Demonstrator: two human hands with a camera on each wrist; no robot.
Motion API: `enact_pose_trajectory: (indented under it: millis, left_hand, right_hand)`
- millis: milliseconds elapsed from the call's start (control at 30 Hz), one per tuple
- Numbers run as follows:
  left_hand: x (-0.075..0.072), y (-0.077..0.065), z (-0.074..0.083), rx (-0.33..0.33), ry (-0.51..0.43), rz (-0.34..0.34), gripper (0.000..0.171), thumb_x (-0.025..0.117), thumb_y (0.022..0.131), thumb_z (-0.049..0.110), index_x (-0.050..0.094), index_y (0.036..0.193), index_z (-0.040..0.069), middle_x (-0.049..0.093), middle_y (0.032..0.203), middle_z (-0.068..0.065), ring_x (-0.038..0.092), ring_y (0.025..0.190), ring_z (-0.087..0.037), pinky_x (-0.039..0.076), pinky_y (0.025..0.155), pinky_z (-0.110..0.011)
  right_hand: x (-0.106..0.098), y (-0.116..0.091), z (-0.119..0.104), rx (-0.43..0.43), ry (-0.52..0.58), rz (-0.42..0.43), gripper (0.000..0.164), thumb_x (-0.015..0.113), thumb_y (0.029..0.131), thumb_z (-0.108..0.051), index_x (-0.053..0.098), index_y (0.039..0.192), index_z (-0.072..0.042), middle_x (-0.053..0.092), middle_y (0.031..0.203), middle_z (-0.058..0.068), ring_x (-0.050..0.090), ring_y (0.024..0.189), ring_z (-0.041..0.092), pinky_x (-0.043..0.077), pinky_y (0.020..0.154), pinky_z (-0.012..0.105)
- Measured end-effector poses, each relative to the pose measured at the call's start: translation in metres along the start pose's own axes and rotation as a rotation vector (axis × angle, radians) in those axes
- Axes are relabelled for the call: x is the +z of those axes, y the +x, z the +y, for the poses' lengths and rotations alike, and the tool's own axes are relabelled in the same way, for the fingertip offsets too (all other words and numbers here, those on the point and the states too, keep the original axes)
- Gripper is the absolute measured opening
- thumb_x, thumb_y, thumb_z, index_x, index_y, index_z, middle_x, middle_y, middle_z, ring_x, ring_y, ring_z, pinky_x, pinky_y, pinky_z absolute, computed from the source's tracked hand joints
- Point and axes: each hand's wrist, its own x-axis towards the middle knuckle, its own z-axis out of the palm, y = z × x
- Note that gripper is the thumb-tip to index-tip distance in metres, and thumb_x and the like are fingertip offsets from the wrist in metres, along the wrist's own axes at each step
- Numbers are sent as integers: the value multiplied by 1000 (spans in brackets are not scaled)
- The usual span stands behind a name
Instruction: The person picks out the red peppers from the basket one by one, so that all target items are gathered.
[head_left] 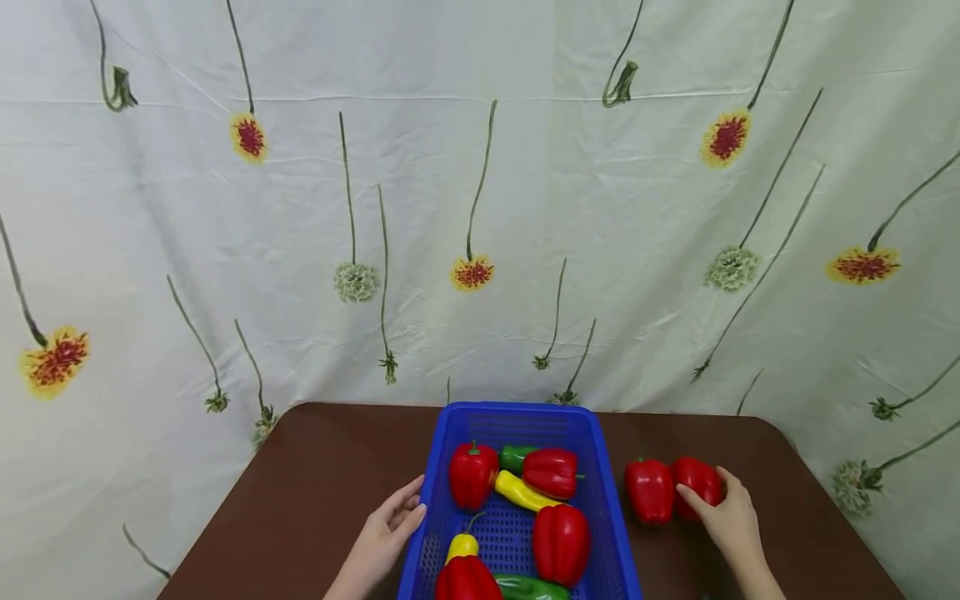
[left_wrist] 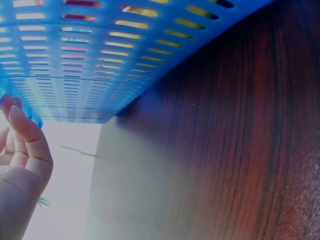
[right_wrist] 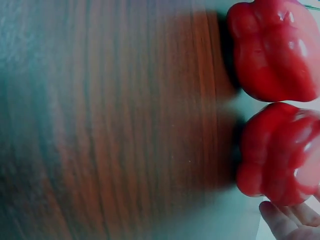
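Note:
My left hand (head_left: 387, 527) is at the left side of a blue plastic basket (head_left: 606, 492), thumb and fingertips touching its outer rim; the left wrist view shows the fingers (left_wrist: 31, 131) loosely bent. On the right, my right hand (head_left: 731, 518) holds a red bell pepper (head_left: 697, 482) between thumb and fingers. Another red bell pepper (head_left: 649, 492) stands right beside it, outside the basket. In the right wrist view the held pepper (right_wrist: 280, 155) is the lower of the two, with fingertips (right_wrist: 272, 212) at its underside.
Inside the basket lie several red bell peppers (head_left: 561, 546), yellow peppers (head_left: 525, 493) and green peppers (head_left: 531, 588). The basket stands on a dark brown wooden table (head_left: 322, 475). Behind the table hangs a pale cloth (head_left: 420, 208) printed with flowers.

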Motion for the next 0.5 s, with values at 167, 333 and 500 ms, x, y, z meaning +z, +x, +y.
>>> enact_pose_trajectory:
  millis: [167,333,500]
  left_hand:
    - [0,0,-2,2,-26,-9,52,62,96,12,46,143,-6,60,109,-16,62,86,-4,53,75,-19]
    - [0,1,-3,-3,-35,-15,52,61,96,12,45,143,-5,61,111,-18,62,86,-4,53,75,-19]
    - [-1,1,-3,-12,-38,-28,53,61,97,13,44,144,-5,60,111,-17,62,86,-4,53,76,-19]
  right_hand:
    - [-1,-3,-5,-17,14,59,83,64,91,-33,24,144,17,30,140,39,32,125,52,38,101,67]
    - [-8,-9,-17,-59,24,140,77,66,91,-32,31,143,13,32,142,36,30,130,50,34,105,65]
    - [-15,-17,-40,-130,42,166,73,68,91,-33,37,143,8,32,146,34,29,134,48,32,106,64]
